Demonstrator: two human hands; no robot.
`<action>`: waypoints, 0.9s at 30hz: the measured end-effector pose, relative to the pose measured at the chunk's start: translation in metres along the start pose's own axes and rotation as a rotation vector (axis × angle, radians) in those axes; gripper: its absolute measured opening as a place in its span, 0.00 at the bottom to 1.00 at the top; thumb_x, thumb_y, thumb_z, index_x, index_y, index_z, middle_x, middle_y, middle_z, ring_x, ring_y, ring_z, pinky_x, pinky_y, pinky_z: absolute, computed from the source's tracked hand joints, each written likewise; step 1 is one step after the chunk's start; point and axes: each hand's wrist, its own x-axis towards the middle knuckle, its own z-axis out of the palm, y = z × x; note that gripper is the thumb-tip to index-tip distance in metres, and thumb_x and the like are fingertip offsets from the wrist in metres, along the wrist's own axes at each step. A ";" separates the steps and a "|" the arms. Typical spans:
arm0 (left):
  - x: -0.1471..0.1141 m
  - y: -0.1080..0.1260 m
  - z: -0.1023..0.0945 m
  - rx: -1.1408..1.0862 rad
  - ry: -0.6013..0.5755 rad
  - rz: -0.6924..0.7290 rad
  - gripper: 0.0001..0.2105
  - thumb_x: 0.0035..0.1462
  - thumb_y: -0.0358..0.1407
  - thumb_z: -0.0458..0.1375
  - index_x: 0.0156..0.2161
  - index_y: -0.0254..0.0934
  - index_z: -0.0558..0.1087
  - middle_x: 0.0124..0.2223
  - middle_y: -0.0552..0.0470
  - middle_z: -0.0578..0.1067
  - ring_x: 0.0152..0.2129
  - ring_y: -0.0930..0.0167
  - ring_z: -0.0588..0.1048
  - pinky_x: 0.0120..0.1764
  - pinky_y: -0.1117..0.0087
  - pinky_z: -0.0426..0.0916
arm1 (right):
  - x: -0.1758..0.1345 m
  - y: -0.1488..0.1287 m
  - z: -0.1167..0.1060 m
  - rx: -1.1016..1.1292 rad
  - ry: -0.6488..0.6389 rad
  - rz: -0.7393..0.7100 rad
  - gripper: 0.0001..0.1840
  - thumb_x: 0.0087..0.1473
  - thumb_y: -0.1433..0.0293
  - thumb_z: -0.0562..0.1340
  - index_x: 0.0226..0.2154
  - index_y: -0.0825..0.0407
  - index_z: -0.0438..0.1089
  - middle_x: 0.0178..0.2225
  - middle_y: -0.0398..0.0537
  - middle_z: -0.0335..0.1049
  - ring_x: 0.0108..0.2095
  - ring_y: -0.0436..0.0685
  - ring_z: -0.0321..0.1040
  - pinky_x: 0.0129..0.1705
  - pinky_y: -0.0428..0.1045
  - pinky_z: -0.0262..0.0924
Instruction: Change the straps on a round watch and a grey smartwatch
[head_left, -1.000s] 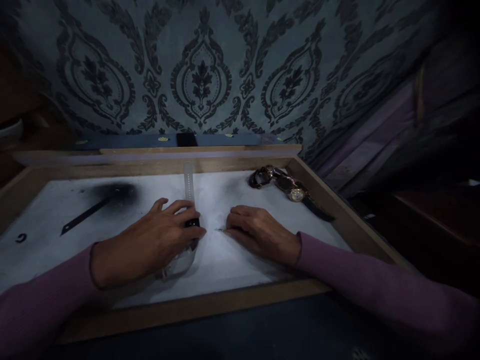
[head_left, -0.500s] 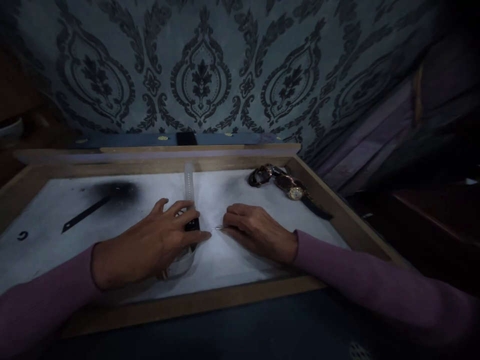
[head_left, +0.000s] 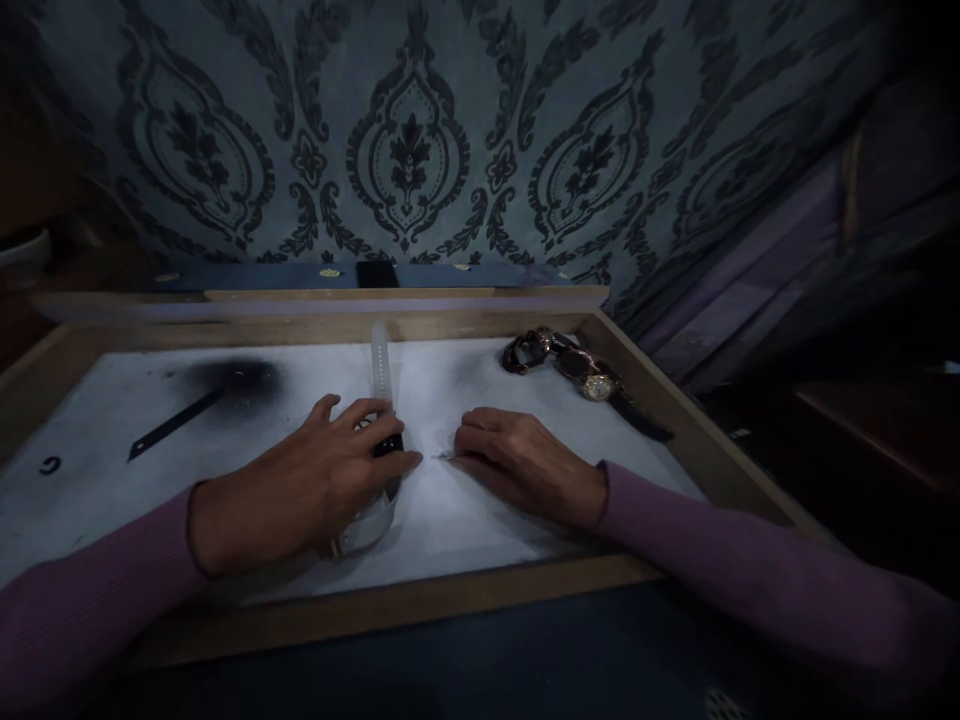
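Note:
My left hand (head_left: 300, 490) is closed around the dark case of a wristwatch (head_left: 389, 443), with the fingers over its far side and the thumb along its near right edge. The watch's pale, see-through strap (head_left: 380, 360) runs away from me to the back wall of the tray, and its other end curls under my hand. A short way to the right, my right hand (head_left: 525, 462) pinches a thin, shiny metal tool (head_left: 441, 457). Only its tip shows, pointing left at the watch and apart from it; its exact kind is hidden in the fingers.
A shallow wooden tray (head_left: 420, 595) with a white bottom surrounds both hands. Several watches (head_left: 577, 368) lie at its back right. A flat dark strip (head_left: 176, 425) and a small black curved piece (head_left: 49, 466) lie on the left. Behind stands a patterned wall (head_left: 409, 150).
The view has shifted slightly. My left thumb has moved a little along the watch, and the case looks slightly turned. The right hand keeps its pinch on the thin metal tool.

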 end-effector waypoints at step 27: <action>0.002 -0.006 0.012 0.046 -0.034 0.022 0.32 0.54 0.30 0.59 0.63 0.47 0.57 0.57 0.44 0.66 0.57 0.53 0.60 0.52 0.49 0.59 | -0.001 0.001 -0.001 0.027 0.000 -0.006 0.12 0.63 0.72 0.54 0.29 0.55 0.66 0.29 0.47 0.64 0.29 0.52 0.61 0.32 0.47 0.55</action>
